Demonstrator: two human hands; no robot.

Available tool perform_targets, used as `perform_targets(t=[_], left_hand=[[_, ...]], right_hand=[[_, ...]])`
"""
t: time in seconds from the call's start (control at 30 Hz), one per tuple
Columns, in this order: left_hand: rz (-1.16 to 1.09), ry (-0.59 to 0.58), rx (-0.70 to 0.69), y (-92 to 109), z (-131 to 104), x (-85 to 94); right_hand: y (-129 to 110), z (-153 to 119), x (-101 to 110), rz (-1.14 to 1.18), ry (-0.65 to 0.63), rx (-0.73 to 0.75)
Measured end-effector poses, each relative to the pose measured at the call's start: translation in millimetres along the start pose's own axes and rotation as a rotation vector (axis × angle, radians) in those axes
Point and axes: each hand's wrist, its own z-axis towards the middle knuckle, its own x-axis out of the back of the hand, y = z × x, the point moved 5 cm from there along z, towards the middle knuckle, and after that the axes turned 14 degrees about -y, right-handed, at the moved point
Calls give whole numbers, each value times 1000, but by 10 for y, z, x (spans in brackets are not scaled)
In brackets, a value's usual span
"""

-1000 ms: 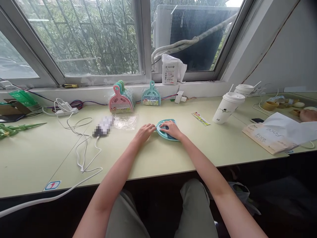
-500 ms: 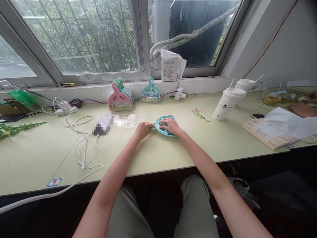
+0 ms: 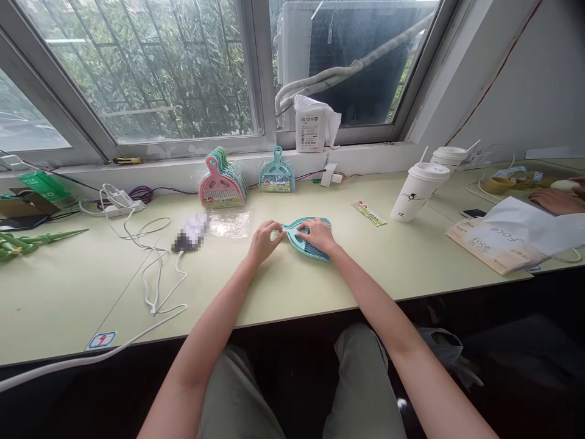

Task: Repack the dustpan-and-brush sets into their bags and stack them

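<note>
A teal dustpan with a blue-bristled brush in it (image 3: 312, 250) lies on the table in front of me, its handle pointing left. My left hand (image 3: 265, 242) pinches the handle end between thumb and fingers. On the dustpan's middle rests my right hand (image 3: 319, 235), its fingers bent over the teal surface and gripping it. Behind stand a stack of wrapped dustpan sets with a pink one in front (image 3: 221, 188) and a single wrapped teal set (image 3: 276, 177). A clear plastic wrapper (image 3: 231, 223) lies to the left, and a printed label strip (image 3: 369, 213) to the right.
Two white lidded cups (image 3: 414, 194) and a tissue pack (image 3: 478, 242) are at the right, near another person's hand (image 3: 551, 200). A blurred phone (image 3: 191, 231), white cables (image 3: 158, 286) and a power strip (image 3: 124, 206) lie left. A white package (image 3: 311, 129) stands on the sill.
My left hand has opened its grip somewhat into a thumb-and-finger pinch at the handle. The dustpan has turned slightly, its wide end a little nearer me.
</note>
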Motion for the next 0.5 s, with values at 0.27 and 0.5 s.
perform_targets(t=[0.27,0.5], left_hand=[[-17,-7,187,-159,11,-27],[104,-282,371,-205,-8,-263]], right_hand=[[151,-5,44,67,111,-203],[67,-22,52,239,83,-172]])
